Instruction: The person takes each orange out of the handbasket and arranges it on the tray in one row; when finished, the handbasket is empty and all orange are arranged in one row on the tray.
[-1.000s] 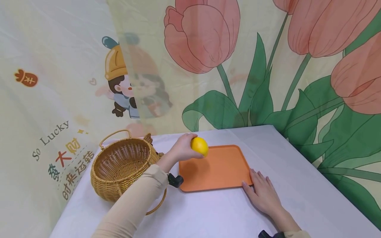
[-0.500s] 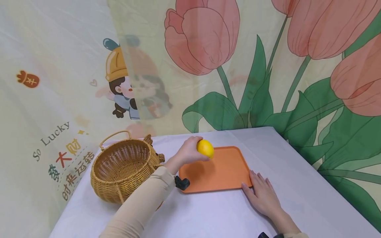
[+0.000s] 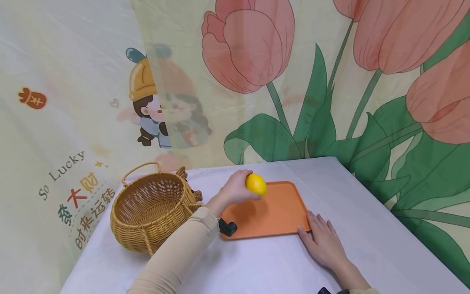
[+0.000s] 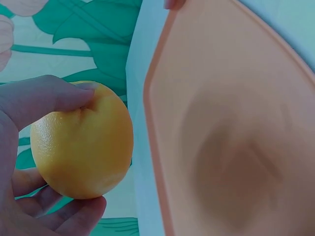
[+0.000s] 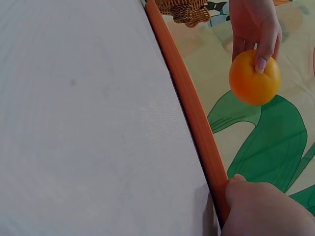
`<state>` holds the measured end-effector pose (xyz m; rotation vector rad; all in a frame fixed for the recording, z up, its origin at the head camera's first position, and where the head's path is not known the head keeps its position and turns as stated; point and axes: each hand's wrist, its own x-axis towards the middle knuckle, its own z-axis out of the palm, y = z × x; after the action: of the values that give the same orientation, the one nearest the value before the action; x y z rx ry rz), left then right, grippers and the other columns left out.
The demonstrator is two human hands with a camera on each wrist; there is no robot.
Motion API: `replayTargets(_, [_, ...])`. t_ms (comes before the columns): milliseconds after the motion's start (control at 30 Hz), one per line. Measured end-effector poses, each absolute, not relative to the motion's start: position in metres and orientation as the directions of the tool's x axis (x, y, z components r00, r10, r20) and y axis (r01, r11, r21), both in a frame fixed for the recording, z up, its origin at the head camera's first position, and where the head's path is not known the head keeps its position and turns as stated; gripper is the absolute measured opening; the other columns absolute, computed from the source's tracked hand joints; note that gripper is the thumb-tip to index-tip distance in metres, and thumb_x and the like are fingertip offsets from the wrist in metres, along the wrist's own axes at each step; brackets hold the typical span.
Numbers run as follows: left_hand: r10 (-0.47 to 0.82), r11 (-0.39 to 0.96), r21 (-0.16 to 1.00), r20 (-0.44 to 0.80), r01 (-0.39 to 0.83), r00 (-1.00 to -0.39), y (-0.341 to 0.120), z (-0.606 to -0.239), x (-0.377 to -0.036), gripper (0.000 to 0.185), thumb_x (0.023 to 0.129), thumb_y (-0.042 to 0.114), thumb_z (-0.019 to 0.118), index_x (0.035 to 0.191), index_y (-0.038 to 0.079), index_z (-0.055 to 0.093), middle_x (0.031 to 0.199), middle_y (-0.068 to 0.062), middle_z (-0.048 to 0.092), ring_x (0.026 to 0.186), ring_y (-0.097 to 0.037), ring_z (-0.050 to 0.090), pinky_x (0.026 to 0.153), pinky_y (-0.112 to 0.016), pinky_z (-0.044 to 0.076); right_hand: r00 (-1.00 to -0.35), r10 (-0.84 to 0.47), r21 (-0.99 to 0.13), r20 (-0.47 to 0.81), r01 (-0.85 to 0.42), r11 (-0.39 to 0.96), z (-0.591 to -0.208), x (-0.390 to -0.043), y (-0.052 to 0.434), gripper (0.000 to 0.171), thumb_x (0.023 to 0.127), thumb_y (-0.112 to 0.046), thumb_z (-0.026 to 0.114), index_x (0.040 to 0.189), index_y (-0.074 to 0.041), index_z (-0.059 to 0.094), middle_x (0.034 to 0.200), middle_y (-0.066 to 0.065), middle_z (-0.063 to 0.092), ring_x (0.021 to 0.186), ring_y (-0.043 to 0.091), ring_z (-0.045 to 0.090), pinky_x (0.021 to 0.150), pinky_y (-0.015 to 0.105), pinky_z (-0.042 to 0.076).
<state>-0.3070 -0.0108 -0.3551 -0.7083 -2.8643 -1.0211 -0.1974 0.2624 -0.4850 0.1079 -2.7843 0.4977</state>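
My left hand (image 3: 235,190) holds a round yellow-orange fruit (image 3: 256,185) in the air over the orange tray (image 3: 282,214). In the left wrist view the thumb lies by the dimple on top of the fruit (image 4: 88,147), and the fingers curl under it. A shadow falls on the tray's bare surface below. My right hand (image 3: 326,241) rests at the tray's near right corner, fingers extended along the right side and thumb at the front edge. The right wrist view shows that thumb against the tray's rim (image 5: 189,108).
A wicker basket (image 3: 147,232) with handles and an animal-like snout stands left of the tray, beside my left forearm. White cloth covers the table (image 3: 257,265). Behind hangs a curtain (image 3: 249,134) printed with tulips.
My left hand has moved right with the fruit, farther over the tray, slowing in the last half second. The right hand and the tray stay in place.
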Motion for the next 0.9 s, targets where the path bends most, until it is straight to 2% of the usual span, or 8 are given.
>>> replayTargets(900, [0.392,0.653,0.626,0.202,0.426,-0.898,0.008,-0.364,-0.311,0.084,0.065,0.036,0.081,0.135,0.009,0.044,0.121,-0.004,0.050,0.100,-0.019,0.048,0.082,-0.036,0.045,-0.953,-0.012,-0.331,0.302,-0.117,0.936,-0.486,-0.199,0.262,0.081,0.090,-0.059,0.040,0.143,0.001,0.030,0.142,0.020,0.036,0.132,0.040,0.023,0.104,0.057,0.009])
